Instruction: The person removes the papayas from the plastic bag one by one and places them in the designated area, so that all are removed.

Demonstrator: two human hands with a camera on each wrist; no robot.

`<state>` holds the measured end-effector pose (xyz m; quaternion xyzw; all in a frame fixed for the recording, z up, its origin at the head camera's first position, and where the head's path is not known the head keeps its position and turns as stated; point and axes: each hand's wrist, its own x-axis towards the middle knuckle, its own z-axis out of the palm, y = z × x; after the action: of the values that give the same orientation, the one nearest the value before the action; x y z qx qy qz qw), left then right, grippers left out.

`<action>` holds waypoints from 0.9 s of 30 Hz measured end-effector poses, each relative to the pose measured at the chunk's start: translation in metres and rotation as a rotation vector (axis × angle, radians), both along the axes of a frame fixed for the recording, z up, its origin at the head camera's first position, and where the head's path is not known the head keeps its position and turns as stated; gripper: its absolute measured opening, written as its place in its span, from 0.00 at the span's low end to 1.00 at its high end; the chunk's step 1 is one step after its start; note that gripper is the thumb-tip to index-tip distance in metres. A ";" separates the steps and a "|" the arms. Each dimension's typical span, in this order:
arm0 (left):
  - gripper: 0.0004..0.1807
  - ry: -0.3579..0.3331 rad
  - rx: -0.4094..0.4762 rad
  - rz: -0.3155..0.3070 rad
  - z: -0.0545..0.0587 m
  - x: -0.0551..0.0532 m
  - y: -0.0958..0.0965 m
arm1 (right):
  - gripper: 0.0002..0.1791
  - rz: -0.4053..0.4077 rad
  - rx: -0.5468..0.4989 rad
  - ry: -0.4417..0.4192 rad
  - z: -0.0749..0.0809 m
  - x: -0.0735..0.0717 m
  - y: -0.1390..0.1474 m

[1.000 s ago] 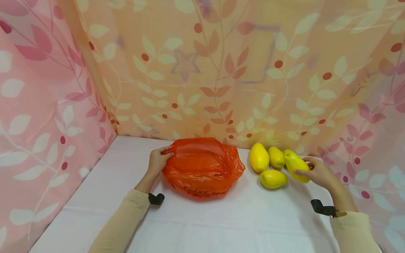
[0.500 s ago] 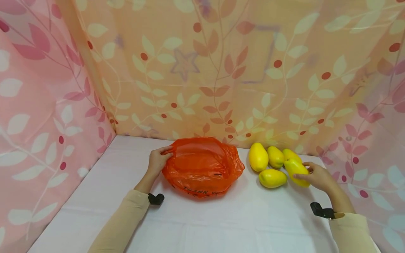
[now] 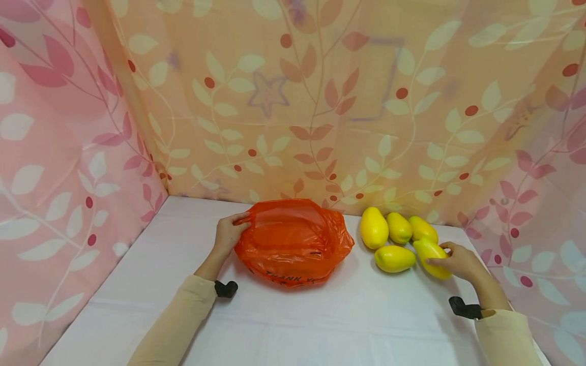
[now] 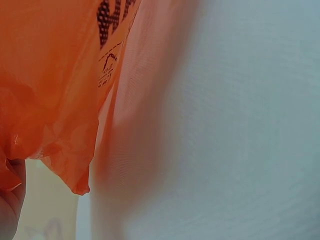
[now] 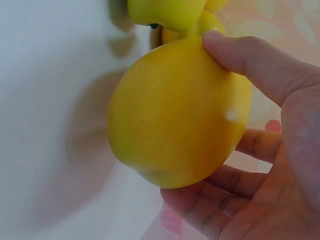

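Note:
In the head view an orange-red plastic bag [image 3: 284,239] with black print lies mid-table, its mouth spread. My left hand [image 3: 226,236] pinches its left edge between thumb and fingers; in the left wrist view the bag [image 4: 50,85] hides most of that hand. On the right, my right hand [image 3: 462,262] grips a yellow mango [image 3: 430,258] by its side. In the right wrist view the thumb [image 5: 245,55] lies across the top of this mango [image 5: 175,115], with the fingers curled beneath. Its shadow falls on the white cloth beside it.
Several more yellow mangoes sit to the right of the bag: a larger upright one [image 3: 374,227], one lying sideways in front [image 3: 395,258], and others behind the held one. White cloth [image 3: 329,325] covers the table. Floral curtains [image 3: 293,101] enclose the back and sides.
My right hand has drawn the held mango slightly toward me, away from the others, uncovering another mango behind it. The left hand and bag have stayed in place.

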<state>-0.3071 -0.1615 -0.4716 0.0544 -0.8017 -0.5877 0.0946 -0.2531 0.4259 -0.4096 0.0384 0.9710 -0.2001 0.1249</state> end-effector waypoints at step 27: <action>0.18 0.005 0.017 -0.007 0.002 0.004 0.000 | 0.59 -0.027 0.037 -0.040 -0.012 -0.007 -0.003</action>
<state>-0.3035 -0.1612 -0.4700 0.0506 -0.7966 -0.5950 0.0941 -0.2598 0.4231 -0.4217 0.0579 0.9712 -0.1830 0.1409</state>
